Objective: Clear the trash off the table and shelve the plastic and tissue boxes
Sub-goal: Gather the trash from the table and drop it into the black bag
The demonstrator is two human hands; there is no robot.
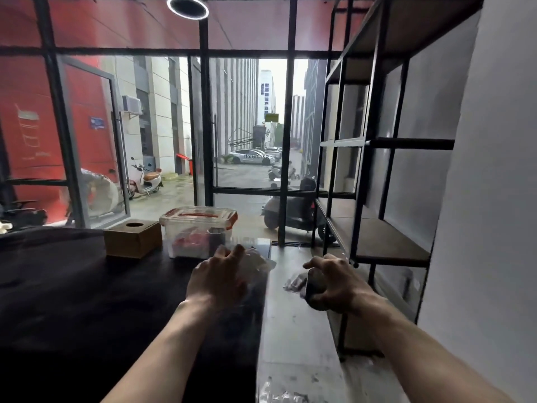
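Left hand (216, 276) fingers spread, reaching onto crumpled wrapper (255, 261) at table (87, 301) edge; right hand (334, 283) gripping dark trash (315, 289) (blurred).

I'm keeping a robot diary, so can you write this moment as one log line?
left hand: reaching for clear wrapper | right hand: gripping dark trash | plastic box, tissue box: on table, unshelved
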